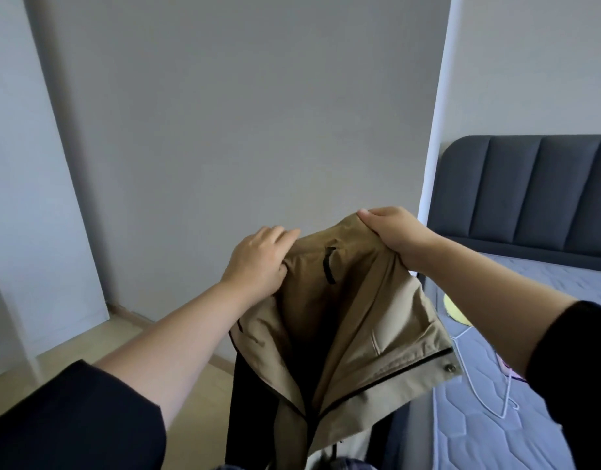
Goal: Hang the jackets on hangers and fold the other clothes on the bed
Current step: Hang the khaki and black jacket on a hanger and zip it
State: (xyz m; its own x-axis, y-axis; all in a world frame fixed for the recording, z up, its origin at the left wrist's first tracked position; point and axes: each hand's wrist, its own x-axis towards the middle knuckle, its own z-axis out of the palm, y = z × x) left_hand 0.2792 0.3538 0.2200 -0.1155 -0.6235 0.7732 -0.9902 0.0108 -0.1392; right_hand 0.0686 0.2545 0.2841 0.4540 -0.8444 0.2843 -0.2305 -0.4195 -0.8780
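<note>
A tan jacket (353, 320) with a black zip and a black hanging loop hangs open in front of me, beside the bed. My left hand (258, 262) grips its collar on the left side. My right hand (397, 235) grips the collar on the right, fingers curled over the top edge. The jacket's lower part drops out of view at the bottom. A white wire hanger (495, 395) lies on the bed (489, 435), below my right forearm.
The bed has a grey quilted mattress and a dark padded headboard (529, 198) at the right. A yellow item (456, 310) and a pink bit of cloth (506, 366) lie on it. A grey wall (241, 130) faces me, with light wooden floor (99, 344) at the left.
</note>
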